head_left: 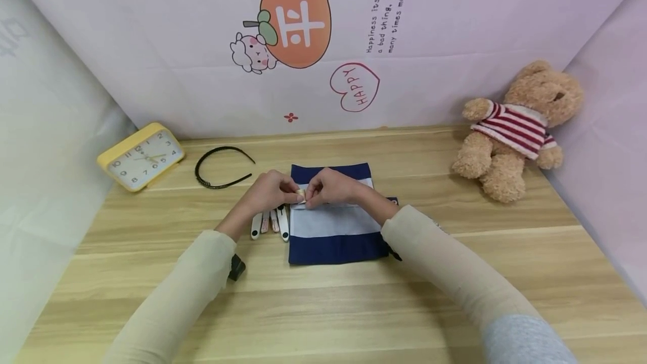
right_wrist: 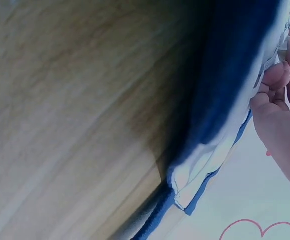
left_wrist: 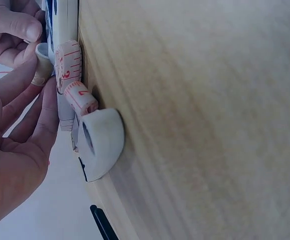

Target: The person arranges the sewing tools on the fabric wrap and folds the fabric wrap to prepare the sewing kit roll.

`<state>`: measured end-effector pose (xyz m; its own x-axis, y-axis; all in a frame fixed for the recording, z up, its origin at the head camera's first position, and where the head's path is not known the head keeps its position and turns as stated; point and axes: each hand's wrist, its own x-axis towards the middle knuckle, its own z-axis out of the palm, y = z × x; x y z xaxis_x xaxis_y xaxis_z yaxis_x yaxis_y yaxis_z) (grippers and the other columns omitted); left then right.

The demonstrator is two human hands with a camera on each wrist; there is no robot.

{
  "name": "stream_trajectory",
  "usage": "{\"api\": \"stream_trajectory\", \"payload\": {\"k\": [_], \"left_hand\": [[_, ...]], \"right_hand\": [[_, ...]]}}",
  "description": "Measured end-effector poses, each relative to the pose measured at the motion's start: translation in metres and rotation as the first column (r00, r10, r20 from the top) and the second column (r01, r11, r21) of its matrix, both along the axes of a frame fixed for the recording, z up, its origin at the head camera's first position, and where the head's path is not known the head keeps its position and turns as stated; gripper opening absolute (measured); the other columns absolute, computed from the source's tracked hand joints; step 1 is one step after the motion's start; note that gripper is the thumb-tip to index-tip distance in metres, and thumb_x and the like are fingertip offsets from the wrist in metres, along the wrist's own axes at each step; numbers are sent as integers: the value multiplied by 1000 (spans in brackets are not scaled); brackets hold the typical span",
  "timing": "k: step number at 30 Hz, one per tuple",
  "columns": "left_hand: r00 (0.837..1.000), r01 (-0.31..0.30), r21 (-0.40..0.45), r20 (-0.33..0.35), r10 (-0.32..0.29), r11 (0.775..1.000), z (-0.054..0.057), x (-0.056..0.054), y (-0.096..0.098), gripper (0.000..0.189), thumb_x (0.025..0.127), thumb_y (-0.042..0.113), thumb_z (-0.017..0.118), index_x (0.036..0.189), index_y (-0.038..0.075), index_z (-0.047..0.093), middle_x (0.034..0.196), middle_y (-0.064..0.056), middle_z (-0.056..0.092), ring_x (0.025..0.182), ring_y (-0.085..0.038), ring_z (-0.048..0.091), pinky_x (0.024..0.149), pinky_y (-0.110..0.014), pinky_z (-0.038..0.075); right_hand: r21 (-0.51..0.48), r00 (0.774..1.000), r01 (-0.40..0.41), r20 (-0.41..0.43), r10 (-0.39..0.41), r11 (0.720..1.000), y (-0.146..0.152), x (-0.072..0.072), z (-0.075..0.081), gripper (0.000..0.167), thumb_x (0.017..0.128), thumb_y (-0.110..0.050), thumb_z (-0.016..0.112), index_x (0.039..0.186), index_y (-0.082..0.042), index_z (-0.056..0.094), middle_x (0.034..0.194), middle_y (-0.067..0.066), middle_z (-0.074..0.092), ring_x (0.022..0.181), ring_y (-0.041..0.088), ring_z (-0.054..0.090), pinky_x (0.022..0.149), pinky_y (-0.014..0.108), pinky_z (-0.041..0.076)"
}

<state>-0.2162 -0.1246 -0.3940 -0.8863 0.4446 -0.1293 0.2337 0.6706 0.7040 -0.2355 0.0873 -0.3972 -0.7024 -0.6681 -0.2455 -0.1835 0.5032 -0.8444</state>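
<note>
A small cream-coloured roll (left_wrist: 43,61), its kind hard to tell, sits between both hands. My left hand (head_left: 273,191) pinches it between thumb and fingers. My right hand (head_left: 331,187) pinches at its other side, thumb and forefinger close together; the fingers partly hide the contact. Under the hands lies a navy-and-white striped cloth pouch (head_left: 333,223), flat on the table. Beside its left edge are white rounded pieces (head_left: 256,226) with black dots and rolled tape (left_wrist: 69,65) with red markings. In the right wrist view my right hand (right_wrist: 284,110) is above the pouch's layered edge.
A black headband (head_left: 212,186) and a yellow alarm clock (head_left: 146,156) are at the back left. In the far right corner sits a teddy bear (head_left: 513,128) in a striped shirt. A printed white cloth (head_left: 202,27) hangs behind the wooden table (head_left: 328,313).
</note>
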Motion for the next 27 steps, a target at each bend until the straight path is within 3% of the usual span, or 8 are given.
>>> {"api": "stream_trajectory", "payload": {"k": [14, 22, 27], "left_hand": [[999, -38, -1, 33, 38, 999, 1, -1, -3, 22, 93, 19, 77, 108, 3, 77, 99, -7, 76, 91, -22, 68, 80, -38, 54], [1000, -20, 15, 25, 19, 1000, 0, -2, -4, 21, 94, 17, 75, 109, 1, 77, 100, -9, 76, 89, -21, 68, 78, -36, 54], [1000, -14, 18, 14, 14, 1000, 0, -1, -3, 21, 95, 16, 74, 109, 1, 78, 100, -9, 76, 87, -20, 67, 76, -35, 54]], "right_hand": [[53, 999, -10, -35, 12, 999, 0, -3, -1, 7, 89, -6, 79, 96, -3, 79, 85, 2, 73, 73, 12, 57, 68, 24, 47], [99, 994, -72, -74, 80, 992, -3, -3, -1, 5, 92, -7, 75, 93, -4, 79, 83, 0, 71, 71, 11, 54, 68, 24, 45], [66, 990, -123, -55, 126, 990, -2, -3, 2, 10, 97, -3, 67, 94, -3, 76, 82, 0, 67, 71, 12, 50, 67, 24, 42]]}}
